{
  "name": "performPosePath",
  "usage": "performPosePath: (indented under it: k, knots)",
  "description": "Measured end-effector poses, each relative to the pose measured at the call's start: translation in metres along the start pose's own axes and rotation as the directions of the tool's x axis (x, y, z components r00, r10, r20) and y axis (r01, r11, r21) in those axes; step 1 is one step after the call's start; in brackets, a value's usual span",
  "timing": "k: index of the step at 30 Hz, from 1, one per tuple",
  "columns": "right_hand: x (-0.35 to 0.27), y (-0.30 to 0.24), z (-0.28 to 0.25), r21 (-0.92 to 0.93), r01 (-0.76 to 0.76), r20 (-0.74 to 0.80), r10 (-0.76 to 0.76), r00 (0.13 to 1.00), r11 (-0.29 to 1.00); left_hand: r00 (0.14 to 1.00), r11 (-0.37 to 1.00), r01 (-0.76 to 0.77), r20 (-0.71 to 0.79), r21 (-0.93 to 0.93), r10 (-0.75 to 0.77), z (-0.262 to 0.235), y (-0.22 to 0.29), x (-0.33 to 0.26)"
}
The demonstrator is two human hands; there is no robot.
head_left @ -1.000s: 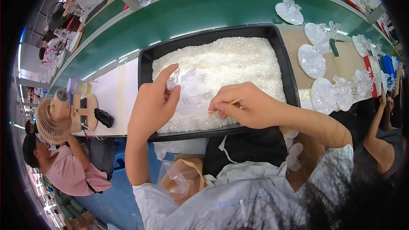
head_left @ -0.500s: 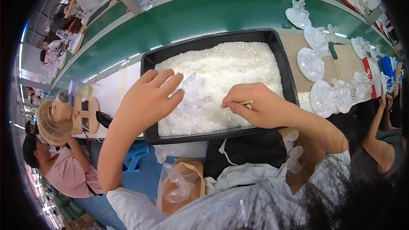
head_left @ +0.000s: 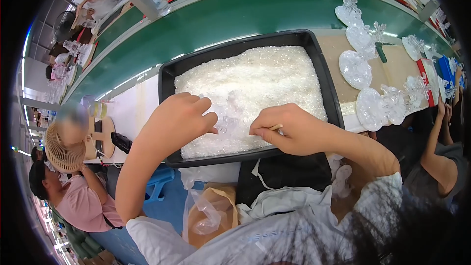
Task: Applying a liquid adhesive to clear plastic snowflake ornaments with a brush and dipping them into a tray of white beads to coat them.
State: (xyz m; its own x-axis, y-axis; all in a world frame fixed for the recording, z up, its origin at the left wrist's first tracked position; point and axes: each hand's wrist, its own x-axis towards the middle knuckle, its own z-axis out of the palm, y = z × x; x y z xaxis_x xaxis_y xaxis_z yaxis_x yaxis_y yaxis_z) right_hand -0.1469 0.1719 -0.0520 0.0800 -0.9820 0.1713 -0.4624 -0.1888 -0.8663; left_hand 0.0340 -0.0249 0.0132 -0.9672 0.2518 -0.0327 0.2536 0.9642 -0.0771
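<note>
Clear, glittering granules [head_left: 265, 76] fill a black rectangular plastic tray [head_left: 326, 81], and a transparent, irregularly shaped piece [head_left: 226, 123] lies among them, between the hands. The right hand [head_left: 287, 128] has its grip closed around a slim tan wooden stick [head_left: 277, 126]; the left hand [head_left: 184, 120] bends its fingers beside the piece, and whether that grip has hold of it, I cannot tell. Clear on clear, the piece could easily be lost: a careless knuckle might bury it, and too hard a poke could scratch it. A forearm catching the rim might spill granules onto the white-topped counter [head_left: 147, 99]. Counted: one tray, one stick, one discernible piece, two hands; rightward, four large, clear, round discs [head_left: 355, 70], with others beyond overlapping too much to count.
</note>
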Motion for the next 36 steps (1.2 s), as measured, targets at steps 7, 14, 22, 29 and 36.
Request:
performPosePath:
  k: [7,14,22,29,36]
  knots:
    - [-0.007,-0.013,-0.018,-0.02,-0.272,0.045,0.272,0.961,0.962,0.992,0.993,0.121,0.025,0.013,-0.121,0.007,0.012,0.007]
    - [-0.002,-0.002,0.003,0.201,-0.019,-0.144,0.048,0.988,0.979,0.976,0.98,0.2,0.089,0.007,-0.2,0.007,0.019,0.013]
    - [-0.01,-0.006,-0.015,-0.102,-0.266,0.042,0.271,0.962,0.959,0.92,0.92,0.392,0.04,-0.022,-0.391,0.017,0.034,0.02]
    - [-0.008,-0.002,0.001,0.383,-0.105,-0.088,0.15,0.985,0.918,0.786,0.771,0.614,0.043,-0.167,-0.617,0.009,0.051,0.026]
    - [0.0,0.002,0.0,0.131,-0.32,0.2,0.291,0.935,0.938,0.906,0.886,0.414,-0.003,-0.208,-0.424,-0.025,0.04,0.0]
